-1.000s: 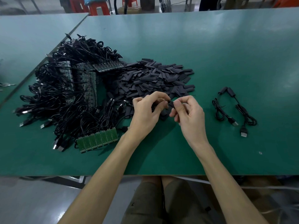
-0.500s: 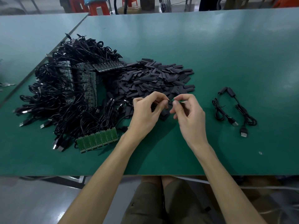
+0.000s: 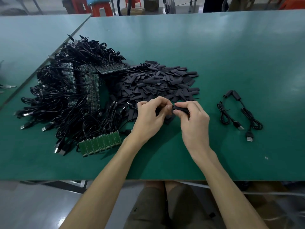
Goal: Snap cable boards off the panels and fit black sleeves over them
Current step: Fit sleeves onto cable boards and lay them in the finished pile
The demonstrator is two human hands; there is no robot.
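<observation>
Left hand [image 3: 149,115], right hand [image 3: 193,123]: both bare, nails trimmed short. Left forearm [image 3: 105,176], right forearm [image 3: 227,182]: bare from wrist to frame edge, slender, wrist bones showing just behind each hand. Below hands, between forearms: olive-brown legwear [image 3: 148,210], soft matte cloth, creased; shorts or trousers, cannot tell. Dark gap between thighs runs down from under hands. Small black mark on cloth toward right-hand side, smaller dark fleck toward left-hand side.
</observation>
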